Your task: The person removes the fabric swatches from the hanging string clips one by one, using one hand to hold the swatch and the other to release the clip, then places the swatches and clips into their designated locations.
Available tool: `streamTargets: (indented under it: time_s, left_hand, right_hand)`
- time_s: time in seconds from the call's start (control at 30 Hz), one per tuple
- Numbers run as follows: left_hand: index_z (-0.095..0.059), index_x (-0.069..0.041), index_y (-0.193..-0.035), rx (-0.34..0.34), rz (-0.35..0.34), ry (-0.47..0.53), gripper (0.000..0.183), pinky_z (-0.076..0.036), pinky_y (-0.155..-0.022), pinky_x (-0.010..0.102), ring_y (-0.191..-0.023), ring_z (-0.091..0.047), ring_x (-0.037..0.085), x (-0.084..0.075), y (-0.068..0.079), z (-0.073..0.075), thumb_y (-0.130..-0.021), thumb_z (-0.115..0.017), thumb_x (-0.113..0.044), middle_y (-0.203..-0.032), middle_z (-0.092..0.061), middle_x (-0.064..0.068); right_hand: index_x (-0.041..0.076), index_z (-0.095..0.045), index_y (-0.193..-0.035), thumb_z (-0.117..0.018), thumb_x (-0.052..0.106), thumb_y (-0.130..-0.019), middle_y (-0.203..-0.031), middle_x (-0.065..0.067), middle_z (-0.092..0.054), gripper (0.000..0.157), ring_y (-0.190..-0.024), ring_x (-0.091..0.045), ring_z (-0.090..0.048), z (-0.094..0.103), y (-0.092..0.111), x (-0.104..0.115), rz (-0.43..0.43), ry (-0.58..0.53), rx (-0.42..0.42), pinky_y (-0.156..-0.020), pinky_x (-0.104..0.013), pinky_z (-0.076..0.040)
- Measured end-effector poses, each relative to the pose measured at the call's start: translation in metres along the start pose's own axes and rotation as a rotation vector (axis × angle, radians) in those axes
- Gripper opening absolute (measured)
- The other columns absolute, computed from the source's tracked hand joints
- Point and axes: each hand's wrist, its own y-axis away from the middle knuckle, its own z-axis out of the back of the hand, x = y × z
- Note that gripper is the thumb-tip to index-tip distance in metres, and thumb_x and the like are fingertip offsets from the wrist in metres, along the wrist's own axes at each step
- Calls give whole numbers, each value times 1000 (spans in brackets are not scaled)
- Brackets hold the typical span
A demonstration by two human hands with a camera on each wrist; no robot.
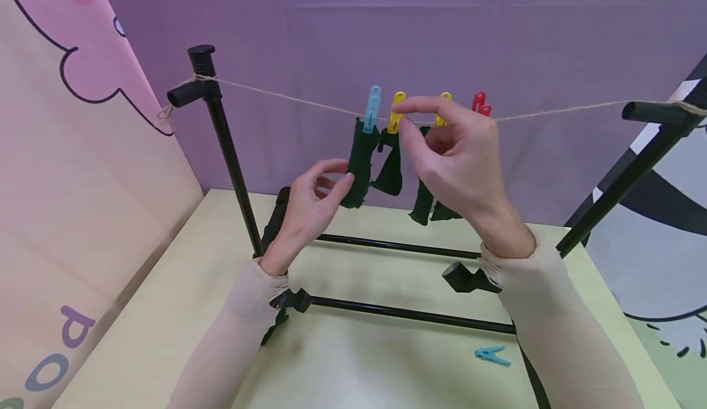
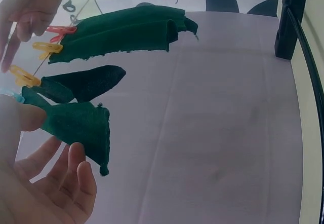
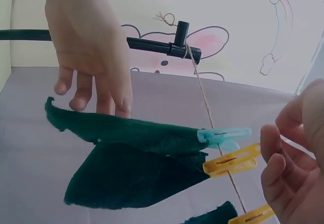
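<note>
Dark green cloth pieces hang by clothespins from a thin string [image 1: 298, 100]. My left hand [image 1: 313, 203] touches the side edge of the leftmost cloth [image 1: 360, 163], its fingers loosely bent. A light-blue clothespin [image 1: 372, 109] clips that cloth to the string, seen too in the right wrist view [image 3: 223, 135]. Beside it, a yellow clothespin [image 1: 396, 112] bears a second green cloth [image 1: 390, 172]. My right hand [image 1: 464, 157] is at this yellow clothespin, thumb and forefinger apart; in the right wrist view the fingertips lie just off its end [image 3: 233, 160]. Partly behind the right hand hangs another green cloth [image 1: 422, 203].
A second yellow clothespin [image 1: 444, 109] and red clothespins [image 1: 480, 103] sit farther right along the string. Black posts [image 1: 229, 151] hold it up, with a black crossbar [image 1: 409, 318] low in front. A loose blue clothespin [image 1: 491, 355] lies on the pale table [image 1: 342, 372].
</note>
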Motion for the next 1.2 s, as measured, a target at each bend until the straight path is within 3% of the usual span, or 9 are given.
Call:
streamTargets:
  time_s: [0.07,0.17,0.27,0.5,0.8,0.93,1.03,1.07,1.2]
  left_hand:
    - [-69,-8,-136,-4,-2,6,34,-54,-84,34,-99,-67,28,0,-2,-1,-105,-66,-23,-132,-72,10]
    - [-69,-8,-134,-12,-12,14,33,-54,-84,33,-98,-67,26,-1,-3,-3,-105,-66,-23,-131,-72,10]
    - [-70,-7,-133,-18,-22,19,32,-55,-84,33,-97,-68,26,-1,-5,-4,-104,-66,-22,-129,-72,11]
    - [-72,-5,-128,-36,-24,41,29,-56,-82,31,-93,-68,26,-2,-7,-8,-103,-69,-20,-122,-73,12]
    - [-75,-4,-118,-35,-46,53,22,-58,-84,45,-89,-69,26,-3,-13,-12,-102,-70,-18,-111,-74,13]
    - [-76,-4,-115,-33,-44,54,19,-58,-83,42,-88,-70,27,-3,-13,-12,-102,-70,-17,-108,-74,14]
    - [-76,-3,-114,-37,-39,50,18,-57,-81,33,-88,-69,27,-2,-13,-12,-102,-70,-15,-107,-74,15]
    - [-76,-3,-114,-38,-38,48,17,-56,-80,30,-88,-69,27,-2,-12,-11,-102,-70,-14,-106,-73,15]
    - [-76,-3,-115,-34,-43,49,18,-57,-81,33,-88,-69,27,-3,-13,-11,-103,-69,-14,-107,-73,15]
  right_hand:
    - [8,-78,-119,-68,6,-98,-58,2,-57,24,-37,-8,-36,-2,-3,1,-13,-11,-7,-41,-22,-27]
    - [8,-74,-129,-69,6,-98,-90,1,-77,31,-40,-8,-48,-6,-7,2,-22,-25,1,-43,-21,-35]
    - [6,-69,-137,-71,6,-98,-126,-3,-77,39,-44,-6,-54,-10,-12,1,3,-12,13,-46,-19,-40]
    - [4,-73,-132,-71,19,-100,-124,-8,-77,35,-51,7,-50,-17,-23,-1,48,204,-16,-53,-16,-42]
    - [8,-78,-125,-70,25,-101,-129,-6,-77,31,-46,-4,-50,-22,-32,4,-62,223,68,-49,-15,-42]
    - [9,-79,-124,-71,27,-101,-95,-7,-80,30,-39,-4,-44,-22,-33,5,-108,210,87,-43,-18,-36]
    - [11,-78,-124,-72,28,-101,-69,-8,-70,30,-35,-9,-40,-21,-34,5,-139,193,96,-41,-21,-32]
    - [11,-78,-125,-72,28,-101,-68,-8,-69,30,-35,-10,-39,-20,-34,6,-149,184,102,-41,-22,-31]
    - [11,-77,-127,-74,26,-100,-103,-6,-81,32,-36,-12,-41,-15,-37,7,-220,126,146,-41,-22,-29]
